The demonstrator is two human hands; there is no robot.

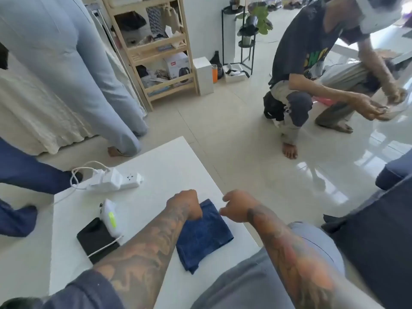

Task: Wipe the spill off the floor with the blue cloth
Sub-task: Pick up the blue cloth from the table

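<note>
A folded dark blue cloth (204, 236) lies flat on the white low table (169, 166), near its right edge. My left hand (185, 205) is curled over the cloth's far left corner and touches it; its fingertips are hidden, so a grip cannot be made out. My right hand (237, 207) hovers just right of the cloth's far corner, at the table edge, fingers loosely curled and apart, holding nothing. The glossy pale floor (256, 175) lies to the right of the table; I cannot pick out a spill among the reflections.
A white power strip (116, 180) with cables, a white device (109, 214) and a black pad (95, 239) lie on the table's left. A person crouches (312, 85) on the floor at right. Other people's legs (73, 70) stand at left. A wooden shelf (156, 47) is at the back.
</note>
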